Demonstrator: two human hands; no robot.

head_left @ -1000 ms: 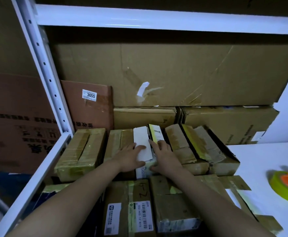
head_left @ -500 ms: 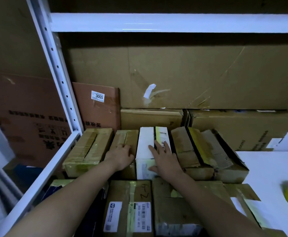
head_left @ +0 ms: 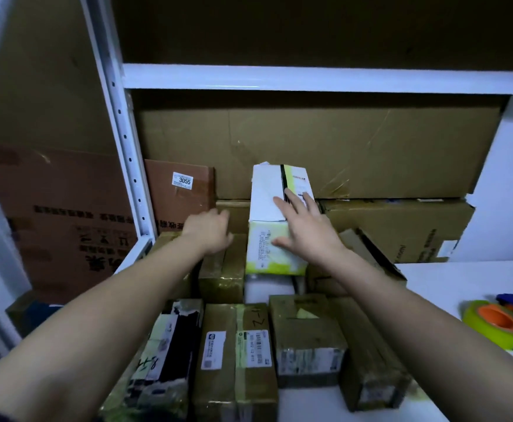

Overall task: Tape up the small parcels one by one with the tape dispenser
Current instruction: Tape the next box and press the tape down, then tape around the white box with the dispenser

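Observation:
A white and yellow-green parcel (head_left: 272, 248) is raised above the back row of small brown taped parcels (head_left: 223, 269). My right hand (head_left: 304, 229) grips it, fingers spread over its white top and thumb on its labelled front face. Just left of the parcel, my left hand (head_left: 208, 228) hovers over the brown parcels with loosely curled fingers and holds nothing. A front row of taped parcels (head_left: 235, 357) lies between my forearms. The tape dispenser (head_left: 497, 322), a yellow-green roll on an orange core with a blue handle, rests on the white table (head_left: 462, 278) at the right.
A white shelf upright (head_left: 121, 141) stands at the left, and a white shelf beam (head_left: 310, 79) crosses above. Large cardboard boxes (head_left: 325, 147) fill the back of the shelf. A reddish carton labelled 3055 (head_left: 182, 190) leans behind the upright.
The white and yellow-green parcel has been pulled up out of the back row. My right hand now grips it, and my left hand has slid off to its left side.

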